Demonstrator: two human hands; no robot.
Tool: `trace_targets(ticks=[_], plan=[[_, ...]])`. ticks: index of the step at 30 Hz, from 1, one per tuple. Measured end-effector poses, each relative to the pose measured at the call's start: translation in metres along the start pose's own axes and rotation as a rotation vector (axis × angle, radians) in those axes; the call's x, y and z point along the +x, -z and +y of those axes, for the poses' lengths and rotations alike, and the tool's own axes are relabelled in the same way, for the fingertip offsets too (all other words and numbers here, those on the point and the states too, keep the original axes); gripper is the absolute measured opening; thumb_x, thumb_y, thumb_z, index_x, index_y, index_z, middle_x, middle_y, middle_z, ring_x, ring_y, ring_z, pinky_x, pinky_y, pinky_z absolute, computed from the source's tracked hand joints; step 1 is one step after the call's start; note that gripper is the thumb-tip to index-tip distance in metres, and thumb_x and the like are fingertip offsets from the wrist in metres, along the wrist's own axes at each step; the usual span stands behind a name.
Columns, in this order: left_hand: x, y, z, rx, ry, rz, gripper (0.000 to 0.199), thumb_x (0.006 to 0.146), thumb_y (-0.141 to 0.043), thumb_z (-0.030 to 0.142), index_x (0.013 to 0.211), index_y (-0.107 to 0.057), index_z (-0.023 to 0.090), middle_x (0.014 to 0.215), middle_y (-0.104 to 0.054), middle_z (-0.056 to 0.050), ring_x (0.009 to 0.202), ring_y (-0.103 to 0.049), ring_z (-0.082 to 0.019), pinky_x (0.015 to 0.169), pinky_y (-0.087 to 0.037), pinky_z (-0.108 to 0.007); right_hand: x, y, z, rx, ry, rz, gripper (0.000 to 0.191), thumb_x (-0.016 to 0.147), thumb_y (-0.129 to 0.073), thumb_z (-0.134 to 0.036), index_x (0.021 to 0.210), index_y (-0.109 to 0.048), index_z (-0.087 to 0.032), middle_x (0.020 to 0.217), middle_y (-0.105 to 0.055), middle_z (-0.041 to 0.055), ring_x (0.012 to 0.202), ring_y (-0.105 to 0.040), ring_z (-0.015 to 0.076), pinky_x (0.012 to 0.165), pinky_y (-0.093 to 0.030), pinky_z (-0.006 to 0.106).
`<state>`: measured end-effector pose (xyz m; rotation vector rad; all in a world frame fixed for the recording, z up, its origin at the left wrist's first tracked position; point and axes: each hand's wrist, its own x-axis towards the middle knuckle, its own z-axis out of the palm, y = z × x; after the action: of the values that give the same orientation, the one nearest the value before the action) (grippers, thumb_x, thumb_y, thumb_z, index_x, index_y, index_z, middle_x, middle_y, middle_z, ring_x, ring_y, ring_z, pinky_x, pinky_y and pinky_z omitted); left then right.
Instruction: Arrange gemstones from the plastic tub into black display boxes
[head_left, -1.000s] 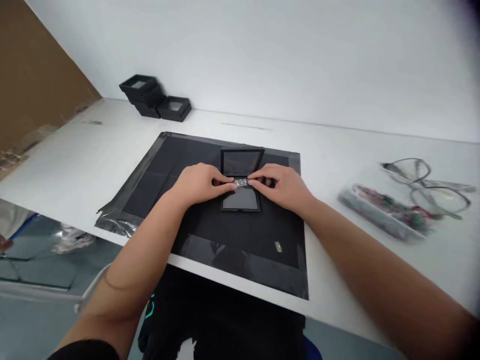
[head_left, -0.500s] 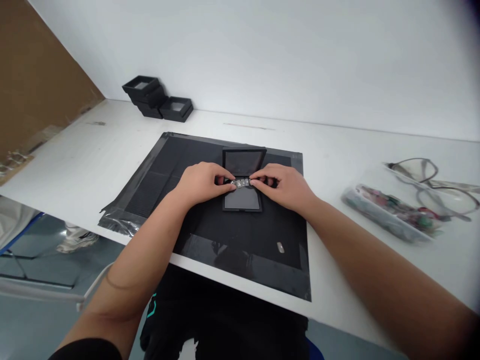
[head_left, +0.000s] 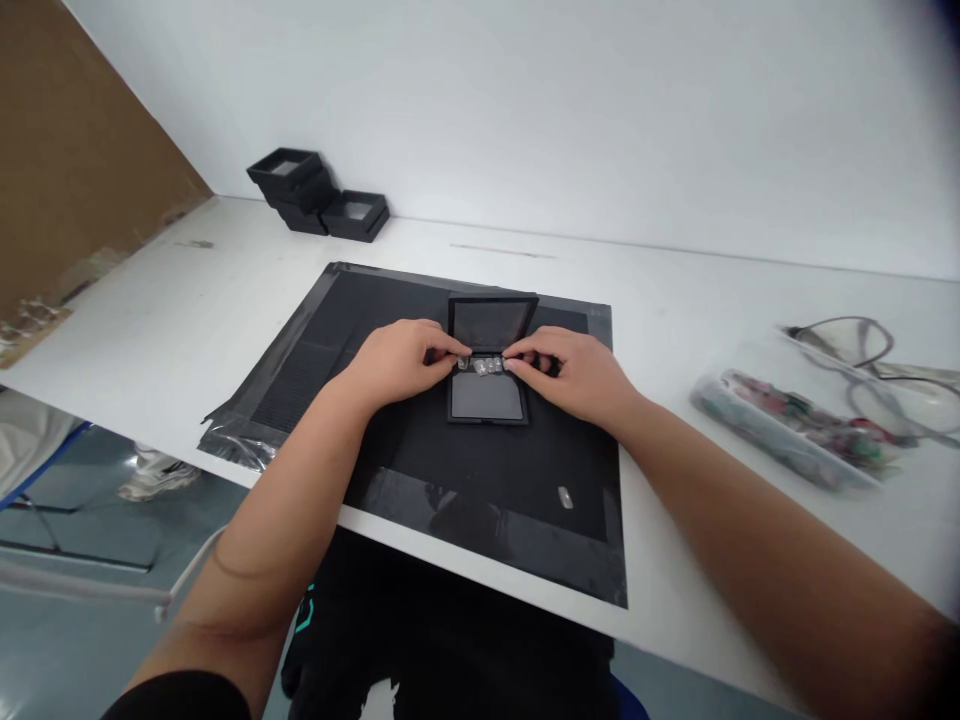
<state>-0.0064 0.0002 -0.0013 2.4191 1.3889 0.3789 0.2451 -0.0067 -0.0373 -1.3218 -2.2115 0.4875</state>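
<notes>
A hinged black case (head_left: 487, 404) lies unfolded on a dark mat, its dark lid (head_left: 491, 322) tilted up at the back. Along the hinge runs a short row of small, clear, sparkly press-on nails (head_left: 487, 366). At the row's left end my left hand (head_left: 405, 360) has thumb and forefinger closed around one nail (head_left: 463, 364), a little apart from the others. My right hand (head_left: 574, 368) pinches the right end of the row; its fingertips partly hide the piece there. One more pale press-on nail (head_left: 565, 497) rests near the mat's front right.
The black mat (head_left: 450, 450) is edged with clear tape on a white table (head_left: 660, 540). Black open-topped boxes (head_left: 289, 185) are stacked by the wall. On the right are a clear tub (head_left: 787, 430) of colourful small packets and eyeglasses (head_left: 847, 340).
My left thumb has drawn back left from the row, and a gap now shows between the leftmost nail and the rest. My right hand stays at the right end.
</notes>
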Motion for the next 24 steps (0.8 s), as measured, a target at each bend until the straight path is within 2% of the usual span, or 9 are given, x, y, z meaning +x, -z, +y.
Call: trace_targets(ticks=[9,14,21,24], plan=[[0.0007,-0.0015,0.0000,-0.025,-0.026,-0.012,0.027,0.087,-0.060,0.027,0.105,-0.078,0.035,0.095,-0.072,0.002,0.082,-0.063,-0.013,0.065,-0.040,-0.025,-0.0002,-0.0007,0.0007,-0.001,0.001,0.000,0.019,0.089,-0.061,-0.035,0.098,-0.076,-0.025,0.084,-0.067,0.0026,0.067,-0.055,0.0142,0.064,-0.043,0.030],[0.0000,0.0020,0.0019,-0.047,-0.017,-0.036,0.022,0.087,-0.063,0.034,0.102,-0.079,0.033,0.092,-0.071,0.000,0.076,-0.060,-0.013,0.063,-0.040,-0.024,-0.0007,0.0007,-0.0009,-0.001,-0.003,-0.008,0.021,0.090,-0.061,-0.036,0.098,-0.076,-0.025,0.086,-0.068,0.0036,0.068,-0.056,0.0153,0.064,-0.043,0.031],[-0.0001,0.0035,-0.0041,-0.191,0.019,-0.175,0.025,0.089,-0.060,0.041,0.100,-0.076,0.026,0.095,-0.073,-0.001,0.077,-0.060,-0.013,0.070,-0.043,-0.025,-0.0003,0.0006,-0.0007,-0.005,-0.006,-0.003,0.019,0.090,-0.061,-0.035,0.098,-0.076,-0.025,0.085,-0.068,0.0030,0.068,-0.055,0.0149,0.064,-0.043,0.030],[0.0009,0.0022,-0.0061,-0.225,0.021,-0.200,0.028,0.089,-0.059,0.045,0.099,-0.075,0.024,0.089,-0.071,-0.002,0.073,-0.058,-0.013,0.066,-0.042,-0.024,0.0001,0.0004,-0.0002,-0.005,0.001,-0.007,0.020,0.090,-0.061,-0.035,0.098,-0.076,-0.025,0.085,-0.067,0.0027,0.067,-0.055,0.0147,0.064,-0.043,0.030]])
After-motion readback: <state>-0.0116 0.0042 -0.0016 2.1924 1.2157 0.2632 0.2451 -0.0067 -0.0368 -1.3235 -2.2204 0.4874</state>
